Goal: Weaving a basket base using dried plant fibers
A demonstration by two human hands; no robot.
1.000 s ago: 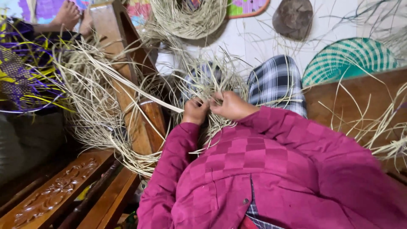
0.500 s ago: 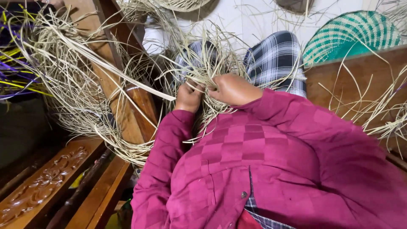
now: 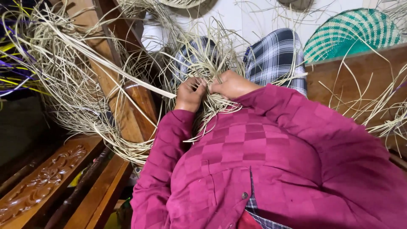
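The fingers of the left hand (image 3: 189,94) were curled tight and pinched together on the pale straw strands (image 3: 207,68) of a half-woven piece resting on the lap. Just to its right, touching it at the knuckles, the right hand (image 3: 231,84) was also closed on the same strands, its fingertips hidden beneath the fibres. Loose ends fanned up and outward from both fists, toward the far side, and a few trailed down over the magenta checked sleeves (image 3: 169,140). One long flat strip (image 3: 127,76) ran from the left hand out to the far left. Behind the hands, the knees were covered by blue-and-white plaid cloth (image 3: 275,55). To the left, a big tangled heap of straw (image 3: 63,80) hung over a slanted wooden beam (image 3: 123,93), with some yellow and purple strands (image 3: 17,72) at the far left edge. Nearer on the left lay a carved wooden panel (image 3: 46,182). At the far right, a green-and-white woven fan-shaped piece (image 3: 352,34) rested beyond a wooden board (image 3: 360,80), with more loose straw (image 3: 386,114) across it.
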